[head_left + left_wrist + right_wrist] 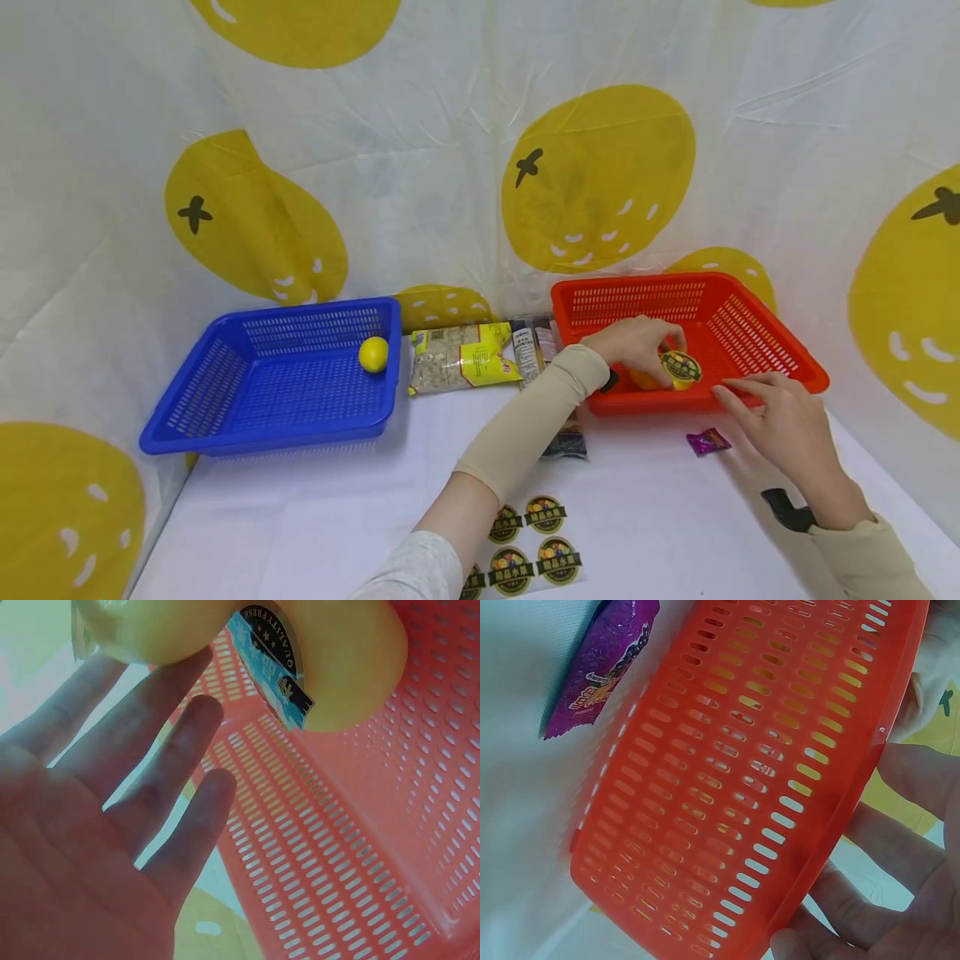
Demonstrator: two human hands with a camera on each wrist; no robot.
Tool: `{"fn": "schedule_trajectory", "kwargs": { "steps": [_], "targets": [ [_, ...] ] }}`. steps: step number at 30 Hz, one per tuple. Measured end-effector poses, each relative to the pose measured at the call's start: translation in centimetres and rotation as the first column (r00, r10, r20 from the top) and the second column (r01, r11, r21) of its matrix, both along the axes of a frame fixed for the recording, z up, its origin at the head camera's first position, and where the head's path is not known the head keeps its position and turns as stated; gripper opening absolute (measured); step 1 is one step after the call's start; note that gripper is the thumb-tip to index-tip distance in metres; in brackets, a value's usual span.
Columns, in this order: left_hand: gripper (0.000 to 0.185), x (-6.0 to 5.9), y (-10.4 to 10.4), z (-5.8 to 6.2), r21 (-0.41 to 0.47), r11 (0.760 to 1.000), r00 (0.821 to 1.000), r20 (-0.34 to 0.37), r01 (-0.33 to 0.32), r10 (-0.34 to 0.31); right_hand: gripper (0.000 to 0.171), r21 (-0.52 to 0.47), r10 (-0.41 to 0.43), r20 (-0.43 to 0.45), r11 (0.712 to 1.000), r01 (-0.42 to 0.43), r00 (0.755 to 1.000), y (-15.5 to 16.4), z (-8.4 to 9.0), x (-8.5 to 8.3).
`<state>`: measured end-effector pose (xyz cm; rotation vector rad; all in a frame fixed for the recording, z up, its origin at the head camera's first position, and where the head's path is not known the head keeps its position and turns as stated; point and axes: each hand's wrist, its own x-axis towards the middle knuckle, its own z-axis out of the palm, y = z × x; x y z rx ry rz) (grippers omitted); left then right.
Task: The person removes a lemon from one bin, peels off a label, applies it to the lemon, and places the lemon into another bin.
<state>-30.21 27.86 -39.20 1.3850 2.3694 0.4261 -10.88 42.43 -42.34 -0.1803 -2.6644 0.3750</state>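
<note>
My left hand (641, 343) reaches over the near rim into the red basket (780, 350). Its thumb and forefinger pinch a lemon (684, 385) that bears a round dark fruit sticker (681, 367). In the left wrist view this lemon (157, 634) lies against the fingertips; the thumb is out of sight, and the outer fingers stand apart from it. Beside it is another yellow fruit (349, 667) with a sticker. My right hand (787, 417) has its fingers loosely extended at the basket's near rim, beyond the rim in the right wrist view.
A blue basket (270, 433) holding one lemon (373, 354) stands at left. Between the baskets lie a yellow-and-clear food bag (465, 358) and dark packets (528, 350). A purple wrapped candy (708, 442) lies before the red basket. Near the front is a sticker sheet (536, 546).
</note>
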Motion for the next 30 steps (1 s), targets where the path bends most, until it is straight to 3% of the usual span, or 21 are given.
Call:
{"fn": "schedule_trajectory", "kwargs": {
  "steps": [13,20,30],
  "targets": [
    [0.055,0.55,-0.08,-0.16,-0.126,0.992,0.995,-0.093,0.031,-0.043,0.047,0.003,0.003,-0.001,1.000,-0.003,1.000,0.11,-0.09,-0.03],
    [0.062,0.40,0.22,-0.48,-0.085,0.996,0.997,-0.066,0.026,-0.032,0.047,0.013,0.006,-0.017,1.000,-0.005,1.000,0.09,-0.07,0.09],
    [0.061,0.59,0.12,-0.07,-0.075,0.997,0.999,-0.044,0.006,-0.009,0.048,-0.001,-0.005,0.000,1.000,0.005,1.000,-0.10,0.16,0.11]
  ]
}}
